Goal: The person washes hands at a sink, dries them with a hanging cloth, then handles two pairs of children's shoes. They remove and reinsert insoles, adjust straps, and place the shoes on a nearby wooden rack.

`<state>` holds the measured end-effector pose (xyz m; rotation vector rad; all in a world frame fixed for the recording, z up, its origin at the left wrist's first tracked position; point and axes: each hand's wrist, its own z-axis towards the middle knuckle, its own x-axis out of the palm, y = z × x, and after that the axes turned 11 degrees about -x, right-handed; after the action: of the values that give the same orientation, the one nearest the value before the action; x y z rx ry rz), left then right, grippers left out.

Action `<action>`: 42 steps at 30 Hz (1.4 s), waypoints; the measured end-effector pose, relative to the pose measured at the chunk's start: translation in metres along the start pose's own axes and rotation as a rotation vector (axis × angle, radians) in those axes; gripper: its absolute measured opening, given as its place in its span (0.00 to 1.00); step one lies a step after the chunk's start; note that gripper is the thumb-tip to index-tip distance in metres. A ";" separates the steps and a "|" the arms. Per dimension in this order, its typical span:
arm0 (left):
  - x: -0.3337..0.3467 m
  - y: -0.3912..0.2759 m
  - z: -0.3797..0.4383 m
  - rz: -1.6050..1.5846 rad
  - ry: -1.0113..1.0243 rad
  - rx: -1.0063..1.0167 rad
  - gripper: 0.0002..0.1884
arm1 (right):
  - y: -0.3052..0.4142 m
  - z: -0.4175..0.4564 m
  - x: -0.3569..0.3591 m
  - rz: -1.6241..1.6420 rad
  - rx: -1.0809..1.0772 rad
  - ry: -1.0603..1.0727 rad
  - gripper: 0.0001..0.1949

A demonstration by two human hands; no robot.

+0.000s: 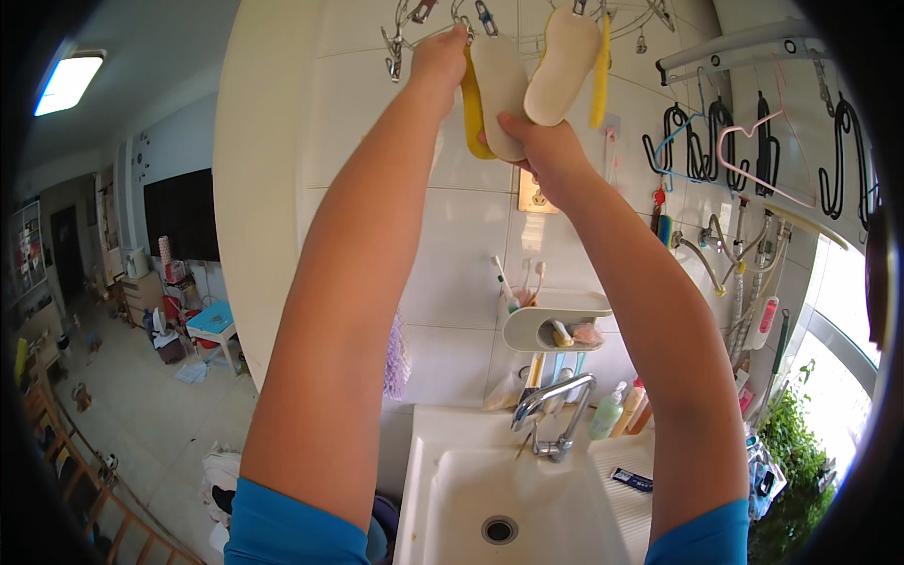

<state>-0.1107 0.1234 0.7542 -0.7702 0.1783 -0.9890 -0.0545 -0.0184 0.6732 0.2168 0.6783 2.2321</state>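
Both arms reach up to a metal clip hanger (417, 32) at the top of the view. My left hand (439, 67) is at a clip beside the top of a yellow insole (477, 106); whether it grips the clip or the insole is hard to tell. My right hand (547, 152) holds the lower end of a pale insole (500, 92), its thumb in front. Another pale insole (565, 63) hangs from a clip just above that hand, with a thin yellow piece (602, 74) to its right.
Below are a white sink (438, 487), a chrome faucet (558, 402), a toothbrush shelf (522, 332) and a soap bottle (606, 413). Hangers (759, 134) hang from a rail (741, 48) at right, near water pipes (748, 261). A wall edge (261, 176) stands at left.
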 end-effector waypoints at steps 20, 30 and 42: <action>0.034 -0.049 -0.016 -0.085 0.050 -0.094 0.18 | 0.046 -0.022 -0.023 -0.138 0.061 -0.020 0.21; 0.047 -0.061 -0.015 -0.107 0.104 -0.040 0.18 | 0.047 -0.020 -0.027 -0.245 0.099 0.053 0.15; -0.007 0.029 -0.090 0.049 0.090 -0.094 0.29 | 0.012 -0.191 -0.066 -0.270 0.482 0.272 0.22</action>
<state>-0.1362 0.0931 0.6684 -0.8039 0.3215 -0.9747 -0.0850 -0.1495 0.5226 0.0515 1.3112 1.8271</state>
